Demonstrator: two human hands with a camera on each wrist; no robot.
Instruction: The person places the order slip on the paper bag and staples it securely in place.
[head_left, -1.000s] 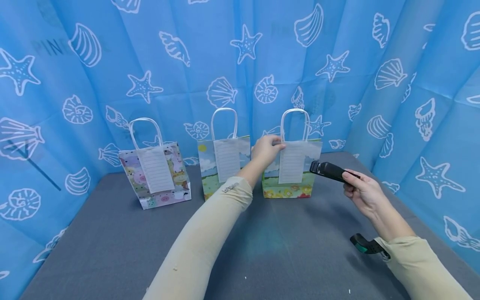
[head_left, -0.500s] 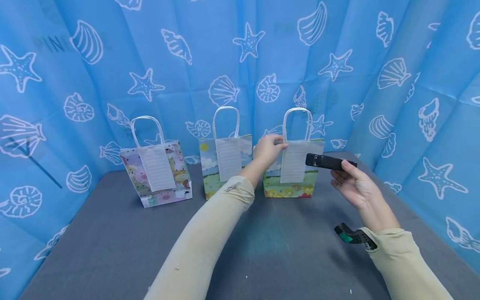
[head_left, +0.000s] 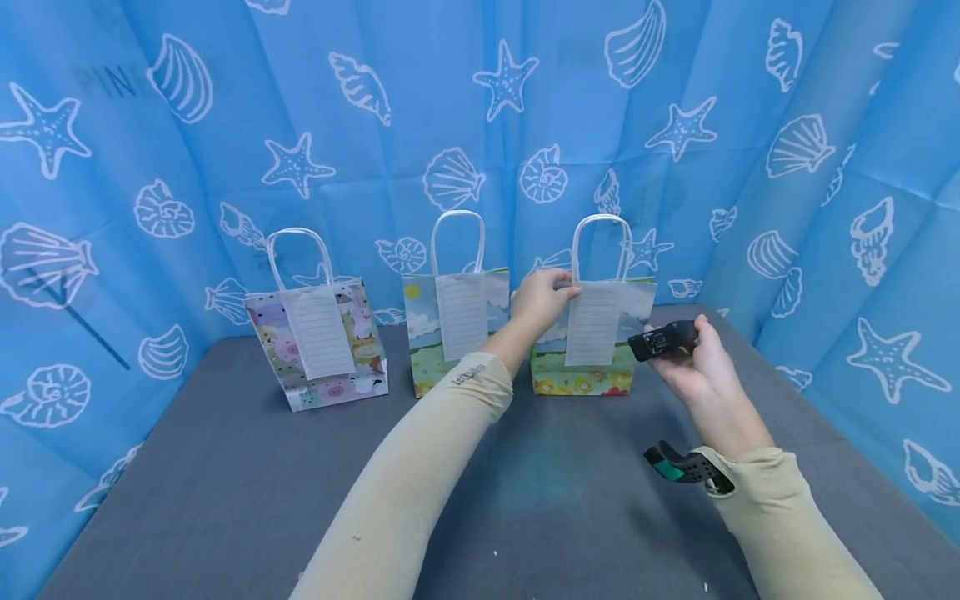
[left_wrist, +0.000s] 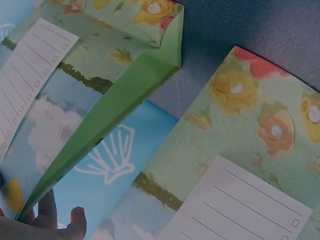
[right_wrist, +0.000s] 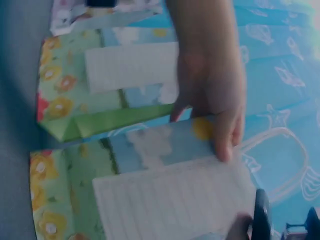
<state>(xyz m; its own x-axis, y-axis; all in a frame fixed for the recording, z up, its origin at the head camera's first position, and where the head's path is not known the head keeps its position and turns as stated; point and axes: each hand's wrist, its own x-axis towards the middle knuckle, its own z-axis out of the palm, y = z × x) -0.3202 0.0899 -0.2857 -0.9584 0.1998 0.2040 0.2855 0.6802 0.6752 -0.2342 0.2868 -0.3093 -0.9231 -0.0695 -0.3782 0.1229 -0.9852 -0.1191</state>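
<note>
My left hand (head_left: 540, 302) pinches the top left corner of the right-hand paper gift bag (head_left: 546, 375), thumb by the upper corner of a lined white sheet (head_left: 594, 333) on its front. The right wrist view shows the left hand (right_wrist: 212, 95) at that corner from above. In the left wrist view its fingertips (left_wrist: 77, 220) show beside the green side fold of the bag (left_wrist: 115, 102). My right hand (head_left: 708, 383) grips a black stapler (head_left: 660, 340), held in the air by the bag's right side. Part of the stapler (right_wrist: 261, 215) shows in the right wrist view.
A matching landscape bag (head_left: 422, 367) stands in the middle and an animal-print bag (head_left: 369, 333) at the left, each with a lined sheet. White handles (head_left: 301, 232) rise from all three bags. Behind the grey table (head_left: 247, 500) hangs a blue shell-print curtain (head_left: 405, 125).
My right hand has moved left and turned its palm upward, swinging the stapler so its end faces more toward me. The left hand keeps its place at the bag's corner.
</note>
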